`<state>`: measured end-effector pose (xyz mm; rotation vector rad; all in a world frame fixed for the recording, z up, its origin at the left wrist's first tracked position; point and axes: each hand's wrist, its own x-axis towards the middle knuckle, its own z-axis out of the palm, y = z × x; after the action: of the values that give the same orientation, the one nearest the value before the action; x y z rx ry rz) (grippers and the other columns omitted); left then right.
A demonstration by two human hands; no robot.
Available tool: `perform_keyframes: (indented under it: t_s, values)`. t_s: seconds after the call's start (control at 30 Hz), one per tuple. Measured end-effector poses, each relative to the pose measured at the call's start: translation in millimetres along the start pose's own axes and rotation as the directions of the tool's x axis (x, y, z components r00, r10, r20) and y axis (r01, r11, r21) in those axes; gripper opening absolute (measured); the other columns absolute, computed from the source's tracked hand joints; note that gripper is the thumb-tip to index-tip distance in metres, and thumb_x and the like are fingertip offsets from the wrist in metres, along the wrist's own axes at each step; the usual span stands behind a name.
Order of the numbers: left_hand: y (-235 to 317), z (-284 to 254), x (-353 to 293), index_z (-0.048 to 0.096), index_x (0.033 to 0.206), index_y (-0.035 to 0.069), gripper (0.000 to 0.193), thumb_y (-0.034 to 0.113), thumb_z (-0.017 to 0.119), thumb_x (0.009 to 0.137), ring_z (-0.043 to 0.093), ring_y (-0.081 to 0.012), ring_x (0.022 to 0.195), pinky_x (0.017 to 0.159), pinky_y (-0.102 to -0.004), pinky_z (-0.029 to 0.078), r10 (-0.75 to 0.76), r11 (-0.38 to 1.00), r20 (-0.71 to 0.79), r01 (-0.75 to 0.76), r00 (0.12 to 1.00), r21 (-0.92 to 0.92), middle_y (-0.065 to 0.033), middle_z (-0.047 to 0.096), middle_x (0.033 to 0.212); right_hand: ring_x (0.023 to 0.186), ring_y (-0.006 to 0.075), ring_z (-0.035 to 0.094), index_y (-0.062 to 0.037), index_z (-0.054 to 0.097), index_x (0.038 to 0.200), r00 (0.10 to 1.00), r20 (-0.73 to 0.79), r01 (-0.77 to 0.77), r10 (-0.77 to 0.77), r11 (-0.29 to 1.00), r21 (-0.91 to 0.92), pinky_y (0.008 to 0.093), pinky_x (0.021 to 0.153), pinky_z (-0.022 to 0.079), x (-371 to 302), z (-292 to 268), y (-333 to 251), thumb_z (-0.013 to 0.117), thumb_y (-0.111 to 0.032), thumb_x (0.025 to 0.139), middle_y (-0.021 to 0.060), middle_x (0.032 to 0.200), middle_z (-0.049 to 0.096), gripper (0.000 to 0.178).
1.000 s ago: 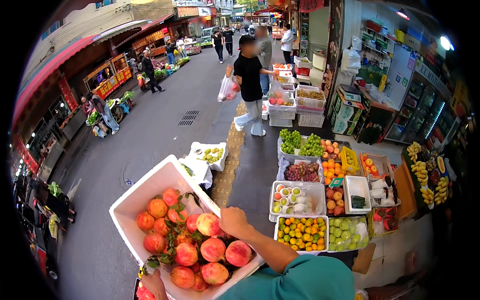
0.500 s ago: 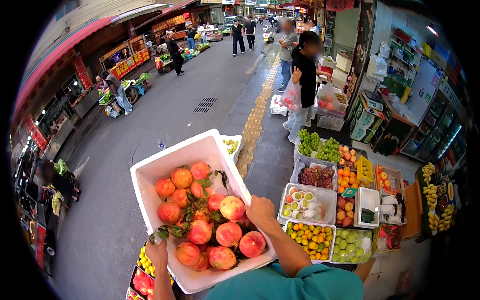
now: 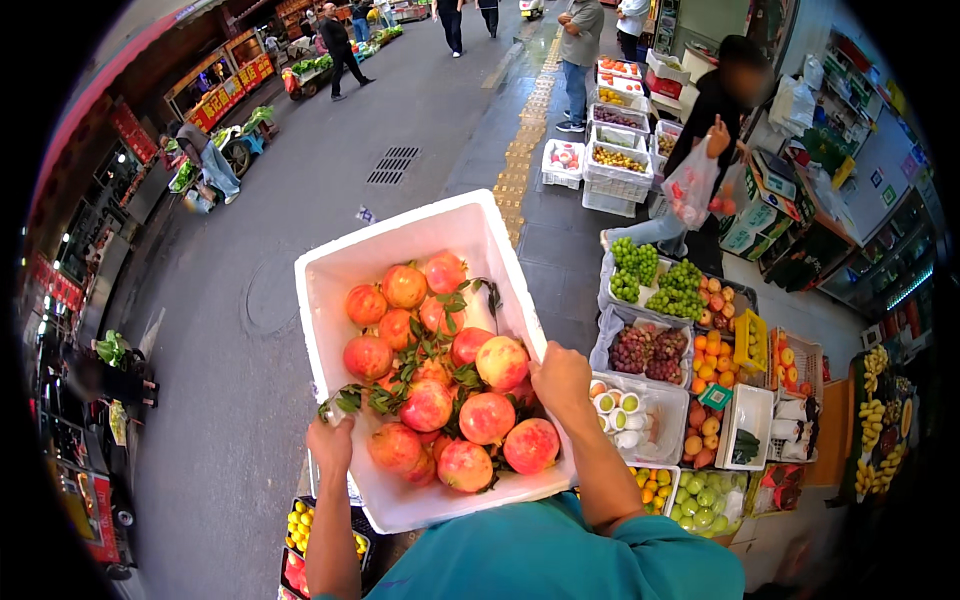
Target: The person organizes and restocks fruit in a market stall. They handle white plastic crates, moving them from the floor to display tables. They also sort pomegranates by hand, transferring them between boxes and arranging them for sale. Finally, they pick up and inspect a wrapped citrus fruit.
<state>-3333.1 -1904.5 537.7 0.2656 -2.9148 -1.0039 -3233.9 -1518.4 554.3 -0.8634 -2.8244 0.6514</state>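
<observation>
A white foam box [image 3: 318, 290] is held up before me, tilted, with its near end close to my teal shirt. Inside lie several red and yellow pomegranates [image 3: 427, 405] among leafy green twigs [image 3: 440, 350]. My left hand [image 3: 330, 445] grips the box's left wall, its fingers closed on the edge. On the opposite wall, my right hand [image 3: 562, 380] is wrapped over the rim. The fingers on the outer side of each wall are partly hidden. Bare foam shows at the far end of the box.
Right of me stand crates of green grapes [image 3: 680, 290], dark grapes [image 3: 650, 350], oranges [image 3: 712, 360] and green fruit [image 3: 708, 500]. A person [image 3: 715, 130] carries bags beside the stall. Yellow fruit [image 3: 300, 525] sits low at my left. A drain grate [image 3: 394, 166] lies in the road.
The box has shifted right and slightly up in view, still in both hands. The person with bags has stepped right, toward the shop. My view has tipped downward.
</observation>
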Motion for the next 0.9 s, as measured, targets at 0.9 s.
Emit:
perform_keyframes:
  t_s: [0.9]
  values:
    - [480,411,636,0.073,0.1,-0.005,0.039,0.024,0.078,0.074,0.072,-0.0423,0.085,0.081,-0.048,0.053,-0.072,0.997,0.08,0.071,0.994,0.017,-0.0262,0.073,0.088,0.08,0.046,0.071,0.0038,0.07,0.089,1.0,-0.002,-0.017,0.017,0.999,-0.03,0.0532,0.076,0.057,902,14,11,0.075,-0.024,0.081,0.0285,0.081,0.071,0.029]
